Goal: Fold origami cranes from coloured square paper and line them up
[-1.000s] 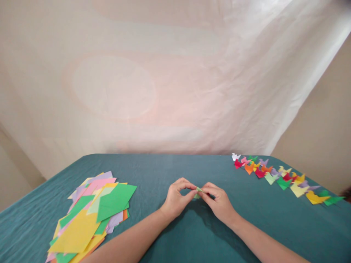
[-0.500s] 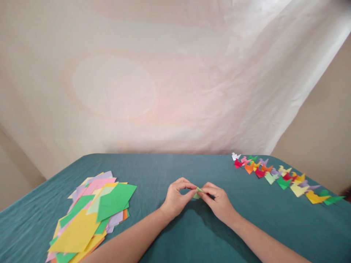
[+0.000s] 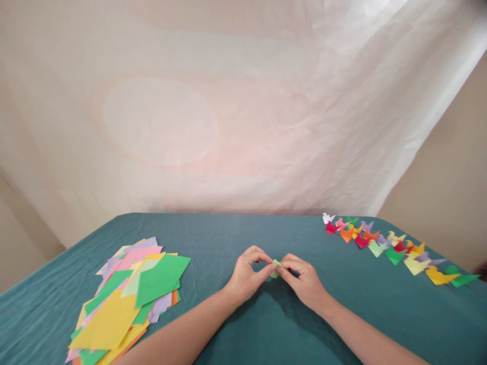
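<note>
A small piece of folded light green paper (image 3: 274, 274) is held between both hands, above the middle of the table. My left hand (image 3: 249, 274) pinches its left side between thumb and fingers. On the right side, the thumb and fingertips of my right hand (image 3: 302, 279) grip it as well. Fingers cover most of the paper, so its full folded shape is hidden.
A loose pile of coloured paper sheets (image 3: 110, 314) lies on the left of the green-covered table (image 3: 224, 233). Rows of small folded paper birds (image 3: 376, 247) in several colours stand along the right. A pale cloth (image 3: 243, 126) hangs behind the table.
The whole view has shifted very slightly. Both hands keep their pinch on the light green paper, with hardly any visible movement of the fingers.
</note>
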### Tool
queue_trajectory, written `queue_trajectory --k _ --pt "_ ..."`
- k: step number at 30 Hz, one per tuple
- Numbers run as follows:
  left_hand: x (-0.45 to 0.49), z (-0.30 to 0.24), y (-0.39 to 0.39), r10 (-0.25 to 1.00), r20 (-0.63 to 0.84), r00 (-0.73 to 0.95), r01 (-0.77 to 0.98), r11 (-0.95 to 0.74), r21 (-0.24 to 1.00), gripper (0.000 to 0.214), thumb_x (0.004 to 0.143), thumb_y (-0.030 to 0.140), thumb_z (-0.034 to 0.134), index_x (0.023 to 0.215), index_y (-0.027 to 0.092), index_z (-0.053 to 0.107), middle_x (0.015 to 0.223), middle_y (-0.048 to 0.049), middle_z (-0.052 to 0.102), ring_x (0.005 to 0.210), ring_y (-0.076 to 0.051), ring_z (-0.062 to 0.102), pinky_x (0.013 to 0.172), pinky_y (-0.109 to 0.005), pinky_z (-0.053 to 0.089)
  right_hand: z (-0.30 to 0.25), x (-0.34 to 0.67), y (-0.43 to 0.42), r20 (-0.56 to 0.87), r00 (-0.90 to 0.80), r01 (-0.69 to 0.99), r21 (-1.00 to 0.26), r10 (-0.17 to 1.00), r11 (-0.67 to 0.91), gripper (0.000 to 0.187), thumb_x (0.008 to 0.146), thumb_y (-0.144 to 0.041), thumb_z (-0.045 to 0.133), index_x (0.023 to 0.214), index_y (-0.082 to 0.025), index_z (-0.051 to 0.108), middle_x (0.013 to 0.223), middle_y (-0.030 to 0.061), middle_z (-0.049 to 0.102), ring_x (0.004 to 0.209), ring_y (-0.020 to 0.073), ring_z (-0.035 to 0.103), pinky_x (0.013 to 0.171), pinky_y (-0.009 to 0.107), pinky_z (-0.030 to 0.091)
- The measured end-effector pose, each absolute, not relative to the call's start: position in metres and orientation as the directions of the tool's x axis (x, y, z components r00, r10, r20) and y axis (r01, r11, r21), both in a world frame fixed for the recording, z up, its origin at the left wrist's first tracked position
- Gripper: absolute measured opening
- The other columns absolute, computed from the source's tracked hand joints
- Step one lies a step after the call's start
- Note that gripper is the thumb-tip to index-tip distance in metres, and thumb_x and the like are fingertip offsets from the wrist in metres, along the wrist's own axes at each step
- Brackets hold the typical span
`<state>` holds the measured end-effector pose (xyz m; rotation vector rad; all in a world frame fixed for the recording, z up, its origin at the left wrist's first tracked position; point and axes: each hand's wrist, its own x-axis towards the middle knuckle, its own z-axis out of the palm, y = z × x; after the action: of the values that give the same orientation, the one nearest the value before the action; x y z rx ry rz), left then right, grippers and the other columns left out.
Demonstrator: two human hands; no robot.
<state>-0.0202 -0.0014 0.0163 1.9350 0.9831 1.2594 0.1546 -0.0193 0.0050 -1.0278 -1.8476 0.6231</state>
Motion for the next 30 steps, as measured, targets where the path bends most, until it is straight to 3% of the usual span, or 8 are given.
queue_trajectory --k 4,9,19,30 --pt "-0.020 0.017 -0.002 0.844 0.462 0.272 0.239 -0.524 0.817 0.014 0.076 0.027 0.064 0.088 0.019 0.067 0.085 -0.0032 0.061 0.082 -0.015 0.056 0.075 -0.025 0.043 0.006 0.153 -0.020 0.457 -0.259 0.400 -0.751 0.851 0.525 0.029 0.086 -0.032 0.050 0.064 -0.019 0.062 0.065 0.0005 0.053 0.063 0.0136 0.053 0.060 0.024 0.042" --pt "-0.021 0.018 -0.002 0.852 0.422 0.309 0.218 -0.495 0.841 0.012 0.079 0.027 0.060 0.079 0.018 0.069 0.081 -0.0036 0.060 0.081 -0.015 0.056 0.079 -0.027 0.042 0.007 0.154 -0.020 0.453 -0.280 0.415 -0.738 0.847 0.532 0.028 0.086 -0.030 0.050 0.062 -0.019 0.059 0.064 -0.0002 0.051 0.062 0.0132 0.052 0.060 0.024 0.041" --pt "-0.020 0.021 -0.003 0.859 0.351 0.373 0.204 -0.445 0.872 0.015 0.080 0.025 0.058 0.072 0.015 0.064 0.074 -0.0024 0.061 0.072 -0.013 0.055 0.070 -0.024 0.042 0.010 0.153 -0.023 0.431 -0.302 0.422 -0.739 0.850 0.525 0.027 0.086 -0.032 0.050 0.064 -0.018 0.059 0.066 0.0003 0.052 0.063 0.0129 0.052 0.062 0.024 0.040" --pt "-0.017 0.002 0.006 0.898 0.197 0.393 0.145 -0.272 0.951 0.026 0.077 0.033 0.062 0.094 0.013 0.061 0.074 -0.0017 0.063 0.065 -0.011 0.054 0.062 -0.022 0.042 0.003 0.156 -0.016 0.265 -0.212 0.373 -0.868 0.941 0.328 0.030 0.086 -0.038 0.049 0.068 -0.017 0.059 0.063 -0.0011 0.050 0.059 0.0119 0.046 0.056 0.023 0.037"
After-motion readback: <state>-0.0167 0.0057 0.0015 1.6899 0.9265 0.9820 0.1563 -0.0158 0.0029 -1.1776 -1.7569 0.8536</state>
